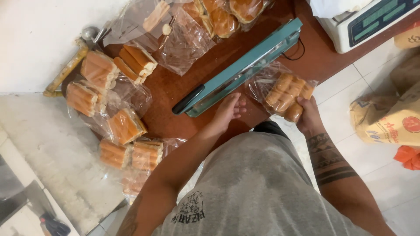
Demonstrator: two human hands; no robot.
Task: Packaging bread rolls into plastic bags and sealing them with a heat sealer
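A clear bag of buns [285,94] is gripped right of centre by the right hand [309,114], fingers closed on its lower edge. The left hand [228,111], fingers loosely spread and empty, is rested by the teal sealer [245,65] on the brown bench [175,94]. More bagged buns [109,100] are piled at left.

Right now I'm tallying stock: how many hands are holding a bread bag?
1. The right hand grips the bread bag beside the sealer; the left hand rests by the sealer, holding nothing.
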